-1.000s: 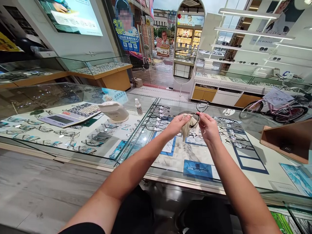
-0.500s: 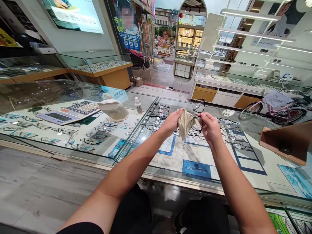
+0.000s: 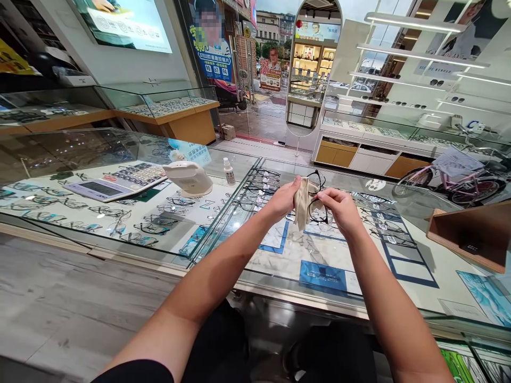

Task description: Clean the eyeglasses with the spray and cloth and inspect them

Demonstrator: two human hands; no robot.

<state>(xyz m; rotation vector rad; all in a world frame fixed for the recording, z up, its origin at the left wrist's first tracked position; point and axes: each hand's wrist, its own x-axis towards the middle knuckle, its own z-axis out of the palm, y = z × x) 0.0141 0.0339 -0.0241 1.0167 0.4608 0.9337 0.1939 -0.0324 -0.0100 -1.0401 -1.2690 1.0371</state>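
Observation:
Above a glass display counter (image 3: 223,250), both my hands are raised together. My left hand (image 3: 284,199) pinches a beige cleaning cloth (image 3: 302,201) that hangs down from its fingers. My right hand (image 3: 339,209) is closed on a pair of black-framed glasses (image 3: 318,207), one round lens showing below its fingers and the other lens and a temple sticking up behind the cloth. The cloth touches the glasses between the two hands.
Rows of spectacle frames (image 3: 259,186) lie under the glass. On the counter stand a calculator (image 3: 120,181), a white rounded device (image 3: 188,177) and a small spray bottle (image 3: 229,171). A wooden box (image 3: 471,234) sits at the right. A pink bicycle (image 3: 451,183) and an oval mirror (image 3: 309,69) stand beyond.
The glasses have turned from lying flat to upright in my right hand, and the cloth now hangs from my left hand against one lens. Both hands have risen slightly.

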